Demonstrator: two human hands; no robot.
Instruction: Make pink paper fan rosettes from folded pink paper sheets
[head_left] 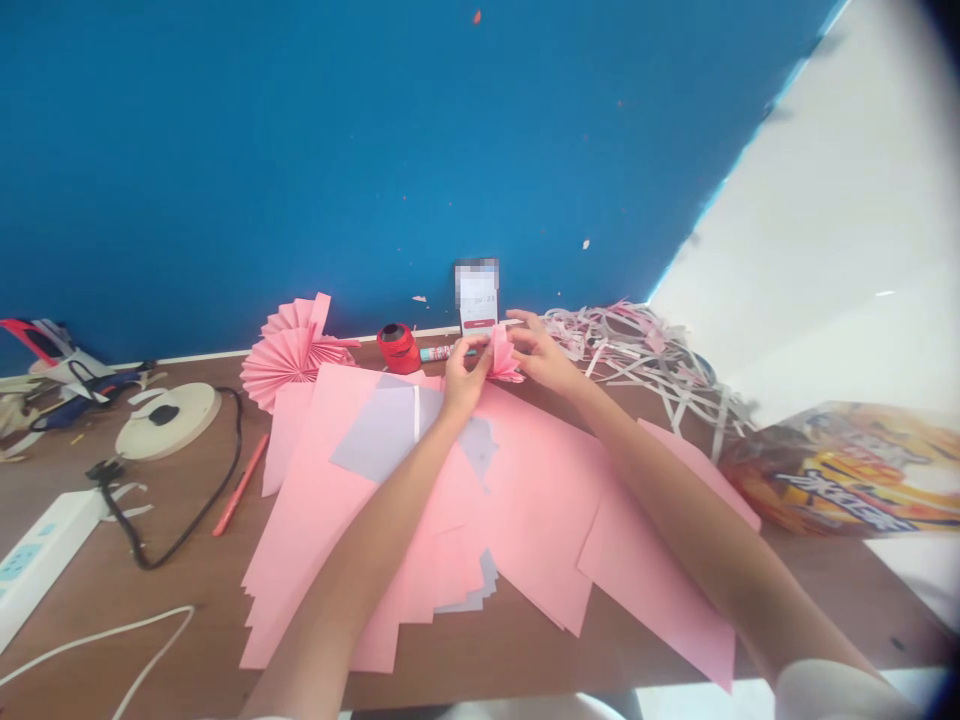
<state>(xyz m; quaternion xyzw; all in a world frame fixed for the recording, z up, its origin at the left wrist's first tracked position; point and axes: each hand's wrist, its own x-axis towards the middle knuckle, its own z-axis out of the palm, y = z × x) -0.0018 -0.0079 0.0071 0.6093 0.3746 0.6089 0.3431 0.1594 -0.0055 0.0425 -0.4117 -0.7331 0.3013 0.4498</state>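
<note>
Pinched between the thumb and fingers of my left hand [466, 378] is a small pleated piece of pink paper [502, 356], held above the far end of the paper sheets. My right hand [546, 358] grips the same piece from its right side, with its upper fingers lifted a little apart. Beneath both forearms lie overlapping pink paper sheets [540, 480], with some grey-lilac sheets [379, 435] among them. Pink pleated paper fans [289, 355] stand at the left, against the wall.
Behind my hands are a phone [478, 300] leaning on the blue wall, a red spool [399, 348] and a glue stick [436, 353]. Paper strips [637, 350] and a printed bag [862, 465] lie right. A red pen [241, 485], white reel [169, 420] and power strip [45, 560] lie left.
</note>
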